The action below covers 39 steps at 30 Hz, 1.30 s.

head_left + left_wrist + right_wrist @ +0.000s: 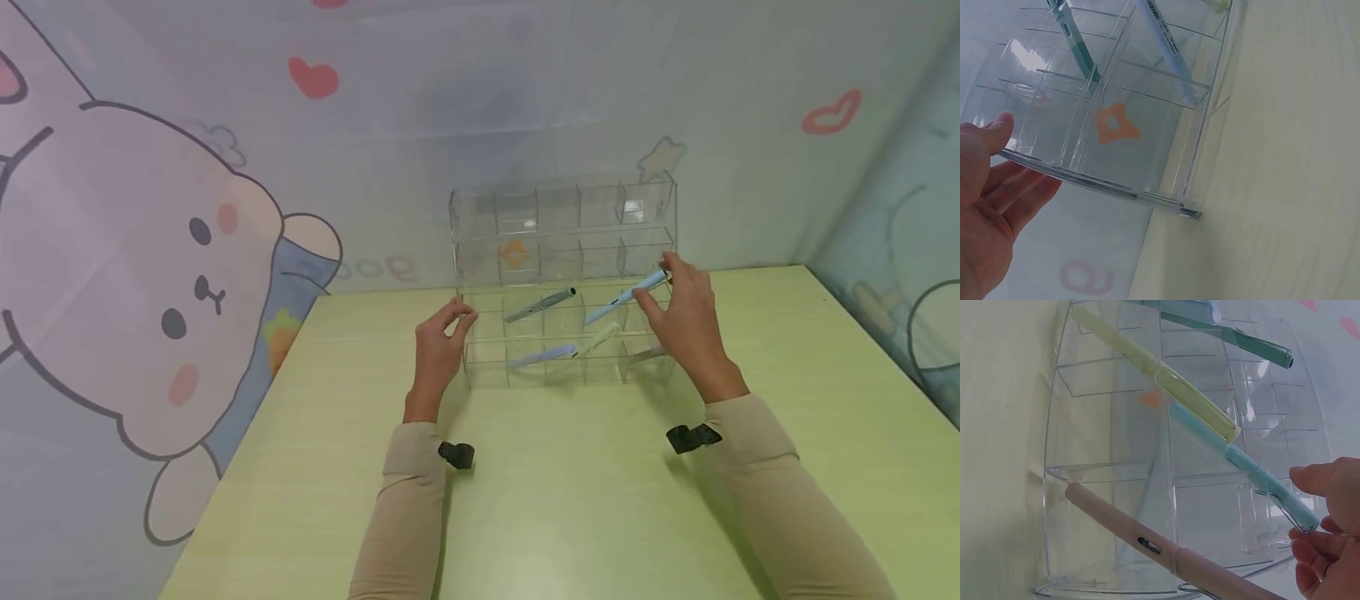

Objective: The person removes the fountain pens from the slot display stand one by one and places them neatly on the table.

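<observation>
A clear acrylic rack (562,382) with rows of small compartments stands on the table. My left hand (440,333) grips its left side edge, thumb on one face and fingers behind, as the left wrist view shows. With thumb and fingers, my right hand (686,321) pinches the cap end of a light blue pen (1263,478), whose other end slants down into a compartment. Other pens lean in the rack: a dark green pen (540,306), a lavender-blue pen (543,356), a pale yellow-green pen (1194,400) and a brownish-pink pen (1122,525).
The rack stands on a light yellow-green table (555,492), near its back edge. Behind it hangs a printed cloth (420,125) with a cartoon animal, hearts and a star. A second cloth (915,250) hangs along the right side.
</observation>
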Each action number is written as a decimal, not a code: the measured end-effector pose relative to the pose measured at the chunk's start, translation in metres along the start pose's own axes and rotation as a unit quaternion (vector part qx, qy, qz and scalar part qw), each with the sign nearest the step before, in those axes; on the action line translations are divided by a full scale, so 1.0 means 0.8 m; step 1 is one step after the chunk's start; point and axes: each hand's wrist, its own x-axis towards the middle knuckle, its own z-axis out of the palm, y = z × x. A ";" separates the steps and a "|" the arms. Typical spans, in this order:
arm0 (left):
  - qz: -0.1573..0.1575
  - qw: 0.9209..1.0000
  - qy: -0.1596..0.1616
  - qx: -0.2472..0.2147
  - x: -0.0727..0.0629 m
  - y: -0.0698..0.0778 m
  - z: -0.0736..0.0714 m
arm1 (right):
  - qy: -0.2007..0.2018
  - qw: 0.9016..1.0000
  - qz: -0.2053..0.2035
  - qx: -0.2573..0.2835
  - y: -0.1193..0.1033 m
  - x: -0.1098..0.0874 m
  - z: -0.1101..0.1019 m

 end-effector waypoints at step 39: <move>0.008 1.000 0.001 0.000 0.000 -0.003 0.003 | 0.016 0.999 0.007 0.046 0.000 -0.003 0.007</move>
